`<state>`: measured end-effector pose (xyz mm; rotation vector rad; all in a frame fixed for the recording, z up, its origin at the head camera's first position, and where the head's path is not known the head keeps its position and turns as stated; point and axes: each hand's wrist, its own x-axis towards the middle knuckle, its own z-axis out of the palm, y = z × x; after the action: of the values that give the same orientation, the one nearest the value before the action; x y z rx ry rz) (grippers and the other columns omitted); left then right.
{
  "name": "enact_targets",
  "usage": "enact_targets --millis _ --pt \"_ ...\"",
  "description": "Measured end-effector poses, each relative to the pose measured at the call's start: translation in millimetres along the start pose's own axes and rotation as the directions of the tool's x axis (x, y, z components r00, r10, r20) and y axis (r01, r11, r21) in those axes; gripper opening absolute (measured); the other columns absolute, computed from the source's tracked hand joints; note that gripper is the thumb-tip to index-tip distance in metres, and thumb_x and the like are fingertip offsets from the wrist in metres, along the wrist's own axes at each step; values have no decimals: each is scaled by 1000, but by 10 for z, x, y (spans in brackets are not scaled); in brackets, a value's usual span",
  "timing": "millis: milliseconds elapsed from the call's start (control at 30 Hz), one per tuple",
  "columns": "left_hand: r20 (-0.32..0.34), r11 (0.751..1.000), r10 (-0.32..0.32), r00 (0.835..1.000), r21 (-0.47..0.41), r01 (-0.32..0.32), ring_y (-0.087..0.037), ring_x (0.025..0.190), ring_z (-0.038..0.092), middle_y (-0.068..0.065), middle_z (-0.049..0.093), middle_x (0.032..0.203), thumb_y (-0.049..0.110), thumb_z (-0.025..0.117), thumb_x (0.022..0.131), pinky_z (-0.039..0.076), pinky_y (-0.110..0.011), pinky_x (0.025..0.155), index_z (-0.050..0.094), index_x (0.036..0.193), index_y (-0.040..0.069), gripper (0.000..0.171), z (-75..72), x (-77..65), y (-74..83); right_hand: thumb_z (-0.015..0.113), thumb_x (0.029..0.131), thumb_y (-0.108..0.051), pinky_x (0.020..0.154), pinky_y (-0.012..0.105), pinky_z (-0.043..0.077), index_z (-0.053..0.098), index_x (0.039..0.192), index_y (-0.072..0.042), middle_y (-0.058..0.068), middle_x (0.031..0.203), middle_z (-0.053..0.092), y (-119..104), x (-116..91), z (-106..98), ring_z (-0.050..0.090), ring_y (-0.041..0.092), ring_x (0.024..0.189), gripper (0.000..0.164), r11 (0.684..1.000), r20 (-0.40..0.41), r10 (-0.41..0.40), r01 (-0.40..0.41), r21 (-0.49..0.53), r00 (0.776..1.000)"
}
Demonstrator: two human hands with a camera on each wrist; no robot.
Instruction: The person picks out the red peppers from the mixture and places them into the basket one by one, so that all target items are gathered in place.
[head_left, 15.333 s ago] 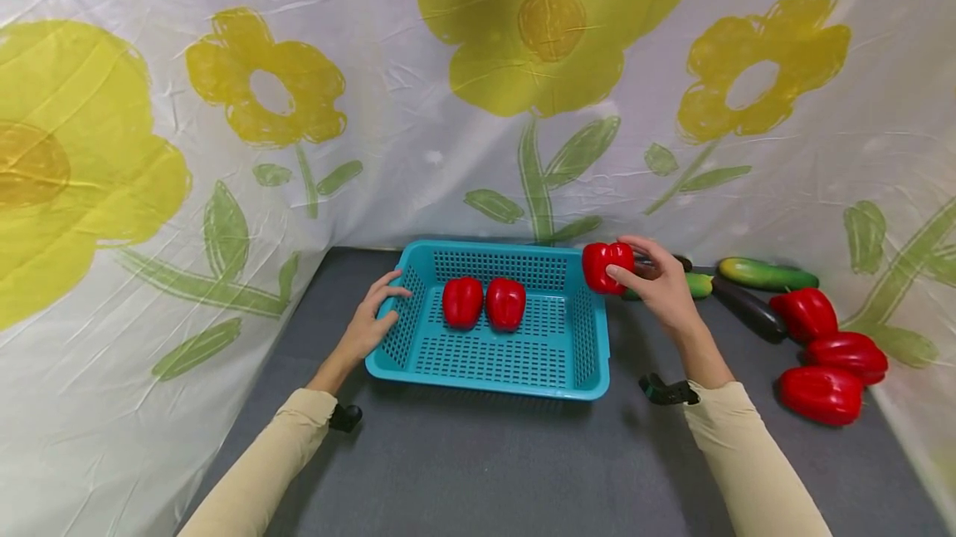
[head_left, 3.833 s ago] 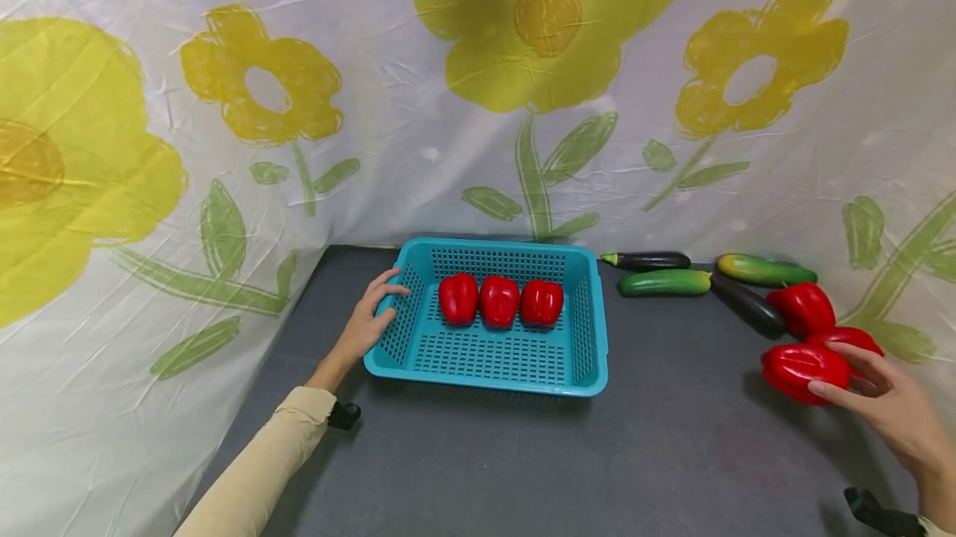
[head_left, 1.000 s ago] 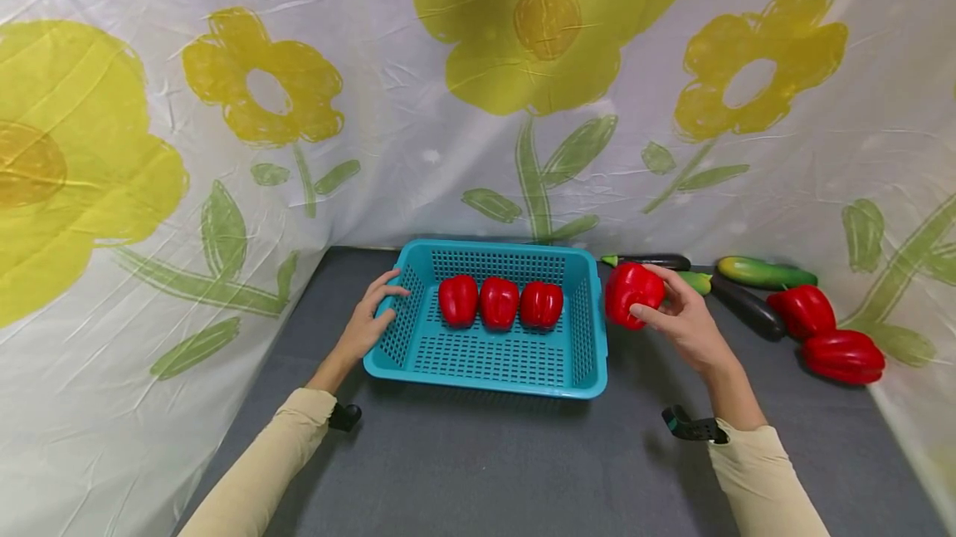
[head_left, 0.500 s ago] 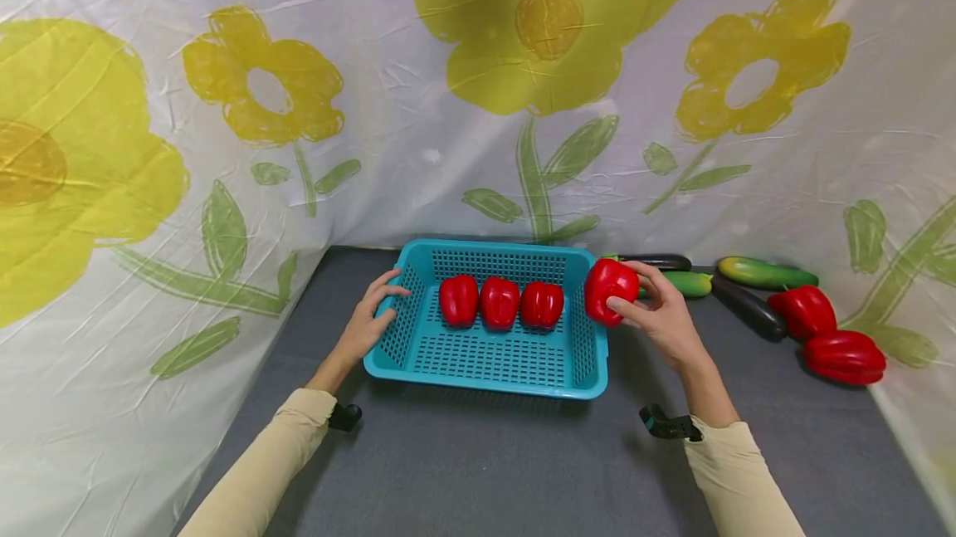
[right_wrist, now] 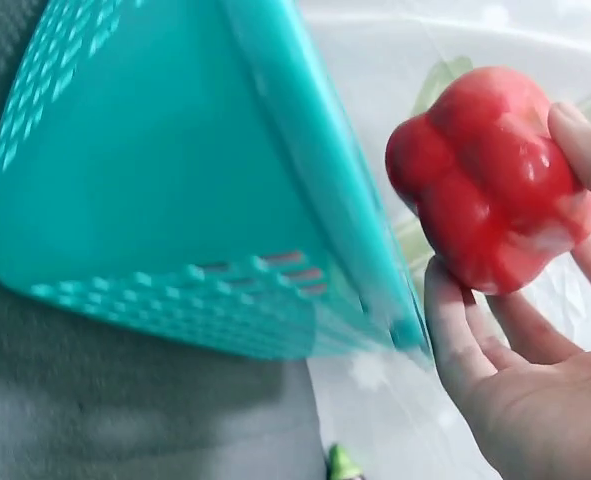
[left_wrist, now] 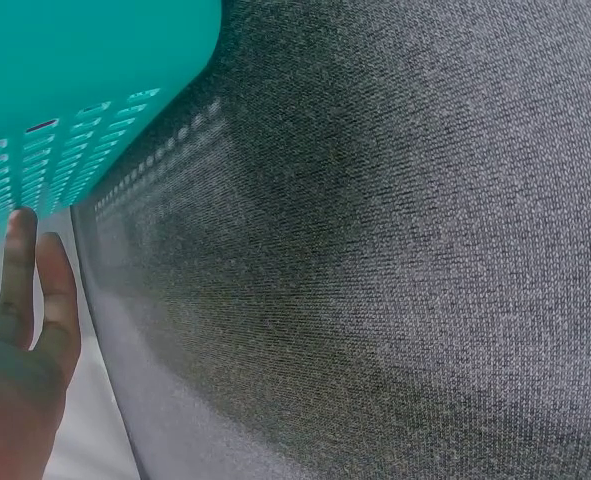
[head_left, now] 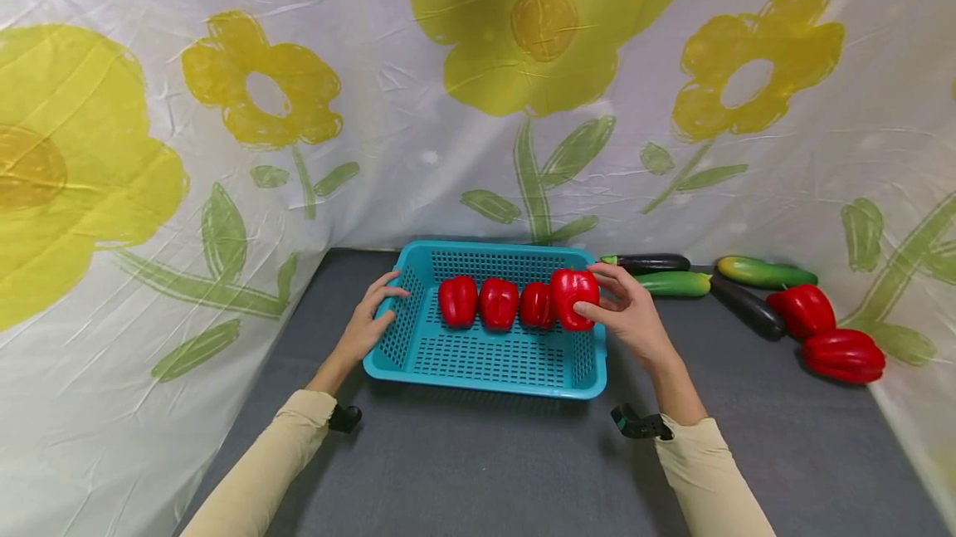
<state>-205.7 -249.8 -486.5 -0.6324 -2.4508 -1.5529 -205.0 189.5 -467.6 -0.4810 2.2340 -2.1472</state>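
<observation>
My right hand [head_left: 630,313] holds a red bell pepper [head_left: 571,299] between thumb and fingers, above the right end of a blue plastic basket [head_left: 485,388]. In the right wrist view, the lobed bottom of that bell pepper [right_wrist: 495,180] faces the camera, above the basket's rim [right_wrist: 315,150]. Three more red bell peppers [head_left: 498,305] lie in a row in the basket; the held one partly covers the rightmost. At the basket's left end, my left hand [head_left: 363,325] rests with loosely extended fingers. The left wrist view shows two straight fingers [left_wrist: 17,270] by the perforated wall [left_wrist: 55,160].
Right of the basket, an eggplant [head_left: 653,263] and a green zucchini [head_left: 672,284] lie along the back. Beyond are another zucchini [head_left: 765,271], another eggplant [head_left: 749,309] and two red bell peppers [head_left: 844,356]. A flowered cloth [head_left: 388,105] hangs behind the dark table [head_left: 485,471].
Over the last second my right hand has carried the bell pepper left, from outside the basket to over its right end. A third pepper joined the basket earlier. The left hand stays put.
</observation>
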Motion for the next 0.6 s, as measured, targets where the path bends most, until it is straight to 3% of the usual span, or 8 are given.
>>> enact_targets --millis 300,600 --pt "1 1000 8 1000 5 -8 -54 143 21 -35 30 153 -21 45 89 23 -58 97 62 117 -14 33 -4 -9 7 75 91 -3 83 39 56 50 143 -2 14 143 49 -18 39 198 51 37 123 58 999 17 8 -9 40 1000" --pt "-3 1000 -4 1000 10 4 -55 142 21 -36 30 152 -20 45 88 23 -60 98 59 117 -18 32 8 -1 3 78 88 -5 80 45 56 53 138 -6 15 136 53 -34 100 446 52 39 117 56 998 77 49 -51 36 996"
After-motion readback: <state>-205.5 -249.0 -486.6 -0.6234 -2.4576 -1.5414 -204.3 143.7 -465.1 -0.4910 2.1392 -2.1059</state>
